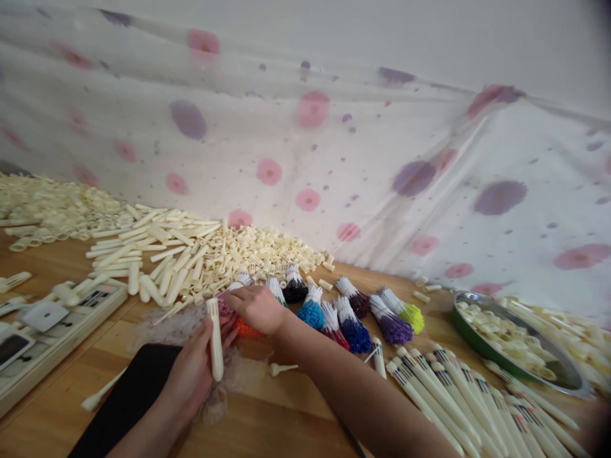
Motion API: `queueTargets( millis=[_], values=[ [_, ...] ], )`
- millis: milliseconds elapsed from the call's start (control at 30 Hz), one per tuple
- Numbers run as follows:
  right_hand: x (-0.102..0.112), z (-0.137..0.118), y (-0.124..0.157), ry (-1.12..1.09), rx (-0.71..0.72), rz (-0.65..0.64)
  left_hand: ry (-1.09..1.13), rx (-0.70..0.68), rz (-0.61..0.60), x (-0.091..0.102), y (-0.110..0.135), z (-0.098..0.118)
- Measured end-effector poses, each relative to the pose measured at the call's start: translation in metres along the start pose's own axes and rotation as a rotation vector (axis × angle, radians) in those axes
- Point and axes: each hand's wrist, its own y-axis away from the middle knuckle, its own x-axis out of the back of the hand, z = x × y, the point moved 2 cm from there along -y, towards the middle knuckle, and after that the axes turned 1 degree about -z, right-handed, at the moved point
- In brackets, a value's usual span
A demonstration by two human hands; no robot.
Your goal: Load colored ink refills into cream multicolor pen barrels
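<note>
My left hand (191, 366) is closed around a cream pen barrel (216, 343), slotted end up, tilted slightly. My right hand (258, 308) reaches across in front of it, its bent fingers on a bundle of pink-tipped pen refills (225, 306). What those fingers pinch, if anything, is hidden. Just below lies an orange-tipped bundle (245, 327), partly covered by the hand. More refill bundles stand to the right: black (294, 289), light blue (311, 312), dark blue (356, 331), purple (394, 324) and yellow (411, 315) among them.
Loose cream barrels (176, 267) and small cream parts (267, 251) are heaped at the back. Pens with coloured sliders (453, 394) lie at right, near a green-sided tray (506, 356). A power strip (71, 337) and a black flat object (128, 394) are at left.
</note>
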Motion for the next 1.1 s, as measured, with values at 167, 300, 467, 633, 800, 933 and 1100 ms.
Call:
queueTargets(
  millis=[167, 300, 467, 633, 800, 933, 1100],
  values=[
    [0.006, -0.011, 0.028, -0.069, 0.019, 0.125, 0.005, 0.014, -0.048, 0.002, 0.001, -0.002],
    [0.007, -0.023, 0.052, -0.122, 0.08, 0.176, -0.028, 0.014, -0.088, 0.002, 0.003, -0.005],
    [0.006, -0.023, 0.054, -0.159, 0.092, 0.217, -0.101, -0.011, -0.133, -0.004, 0.007, -0.005],
    [0.015, -0.023, 0.05, -0.189, 0.094, 0.272, -0.197, -0.103, -0.096, 0.0, 0.004, 0.001],
    [0.048, -0.023, 0.067, -0.682, -0.273, 0.63, -0.355, -0.158, -0.128, 0.006, 0.008, 0.009],
    [0.07, -0.011, 0.099, -1.064, -0.708, 0.914, -0.659, -0.228, -0.273, 0.007, 0.022, 0.005],
    [0.079, -0.023, 0.132, -1.398, -0.728, 0.908, -0.888, -0.259, -0.422, 0.012, 0.031, -0.011]
  ],
)
